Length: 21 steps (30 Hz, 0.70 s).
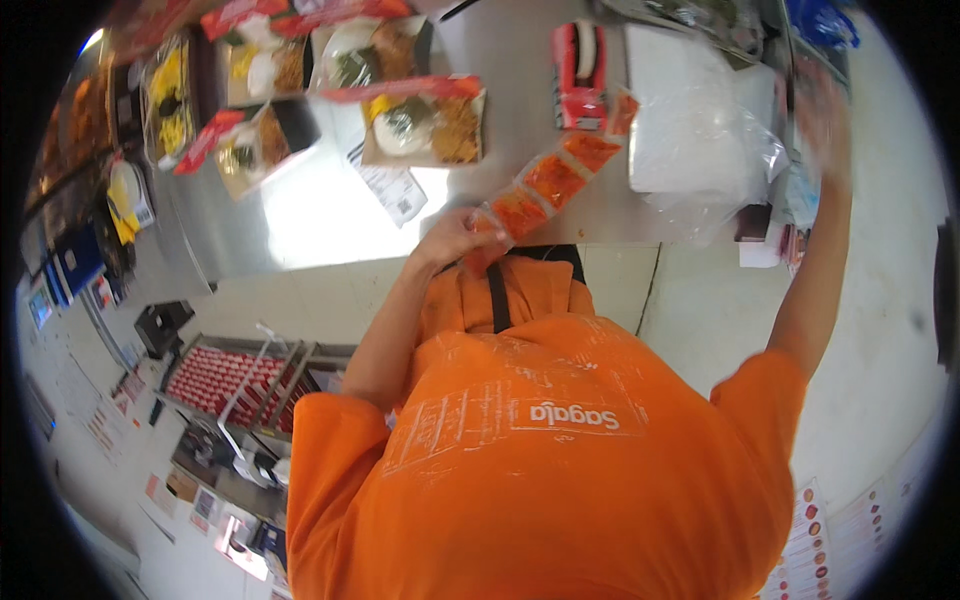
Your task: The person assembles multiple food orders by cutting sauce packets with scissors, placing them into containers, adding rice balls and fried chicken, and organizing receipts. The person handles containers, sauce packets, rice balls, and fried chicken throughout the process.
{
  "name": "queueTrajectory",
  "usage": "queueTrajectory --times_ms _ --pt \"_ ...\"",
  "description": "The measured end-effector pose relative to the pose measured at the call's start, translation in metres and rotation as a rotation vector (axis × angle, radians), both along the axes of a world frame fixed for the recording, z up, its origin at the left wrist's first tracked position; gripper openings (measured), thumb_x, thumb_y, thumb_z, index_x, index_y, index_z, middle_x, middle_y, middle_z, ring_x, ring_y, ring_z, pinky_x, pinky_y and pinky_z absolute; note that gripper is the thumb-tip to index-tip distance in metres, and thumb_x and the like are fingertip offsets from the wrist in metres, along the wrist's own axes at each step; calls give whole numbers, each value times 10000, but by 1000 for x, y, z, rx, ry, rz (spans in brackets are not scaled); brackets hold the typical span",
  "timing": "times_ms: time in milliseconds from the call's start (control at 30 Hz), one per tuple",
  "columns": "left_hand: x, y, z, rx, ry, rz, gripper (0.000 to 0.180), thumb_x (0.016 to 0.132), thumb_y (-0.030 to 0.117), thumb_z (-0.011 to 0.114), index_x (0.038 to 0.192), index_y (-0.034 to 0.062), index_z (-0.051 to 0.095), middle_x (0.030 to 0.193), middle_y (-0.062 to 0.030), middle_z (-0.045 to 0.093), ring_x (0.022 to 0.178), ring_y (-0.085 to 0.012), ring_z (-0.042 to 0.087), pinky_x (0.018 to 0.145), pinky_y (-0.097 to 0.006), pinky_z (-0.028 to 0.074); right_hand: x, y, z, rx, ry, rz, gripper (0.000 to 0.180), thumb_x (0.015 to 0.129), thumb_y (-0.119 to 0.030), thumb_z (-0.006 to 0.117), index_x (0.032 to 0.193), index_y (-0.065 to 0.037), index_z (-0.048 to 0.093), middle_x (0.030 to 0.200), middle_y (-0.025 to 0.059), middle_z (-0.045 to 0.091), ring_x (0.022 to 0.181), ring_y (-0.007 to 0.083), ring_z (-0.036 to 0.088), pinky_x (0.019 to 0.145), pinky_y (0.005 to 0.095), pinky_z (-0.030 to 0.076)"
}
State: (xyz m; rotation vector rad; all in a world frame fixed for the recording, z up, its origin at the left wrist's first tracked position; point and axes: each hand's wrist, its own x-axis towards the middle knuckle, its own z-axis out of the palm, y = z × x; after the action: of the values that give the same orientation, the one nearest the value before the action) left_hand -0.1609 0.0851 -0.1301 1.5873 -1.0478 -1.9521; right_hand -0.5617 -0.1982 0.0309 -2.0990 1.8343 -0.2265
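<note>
My left hand [458, 240] is closed on the near end of a joined strip of clear sachets [553, 180] filled with orange-red sauce. The strip runs up and to the right across the front of the steel table. My right hand [822, 115] is stretched far out to the right, beside the table's right end; motion smears its fingers, so their hold cannot be made out. Close to the strip's far end stands a red tape dispenser [578, 80]. Between it and my right arm lies a stack of white sheets or bags [685, 120] with crumpled clear plastic.
Several packed meal boxes [425, 128] with rice and fried food stand at the back left of the steel table [510, 75]. A printed slip [395, 192] lies before them. A rack of red-and-white items [225, 380] is lower left. Blue plastic [825, 25] sits far right.
</note>
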Motion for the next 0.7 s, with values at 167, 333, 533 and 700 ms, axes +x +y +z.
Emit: queueTrajectory --times_ms 167,333,533,700 --pt "25 40 -24 412 238 -28 222 870 202 735 1035 56 714 923 -32 708 835 -106 646 740 -275 539 52 274 -102 1297 -1233 -221 176 985 -198 576 1096 -71 625 893 4 650 699 106 618 593 224 488" --pt "46 43 -26 425 292 -29 253 825 172 787 1013 18 717 905 -56 728 806 -116 678 728 -268 556 127 348 -133 1586 -940 -360 347 823 -15 712 1155 -37 615 1047 28 624 782 104 564 725 261 485" --pt "54 37 -13 312 111 -66 316 788 152 824 1037 -8 712 931 -66 728 810 -114 666 749 -276 549 172 324 -160 1545 -1077 -5 367 823 -131 767 1142 -19 624 1061 17 605 801 91 526 760 262 463" --pt "60 46 -24 321 227 42 341 775 149 835 1055 -1 711 945 -62 724 812 -113 658 759 -273 538 185 318 -151 1582 -1066 -108 213 860 -75 709 1057 -29 642 974 0 597 787 75 524 704 237 440"
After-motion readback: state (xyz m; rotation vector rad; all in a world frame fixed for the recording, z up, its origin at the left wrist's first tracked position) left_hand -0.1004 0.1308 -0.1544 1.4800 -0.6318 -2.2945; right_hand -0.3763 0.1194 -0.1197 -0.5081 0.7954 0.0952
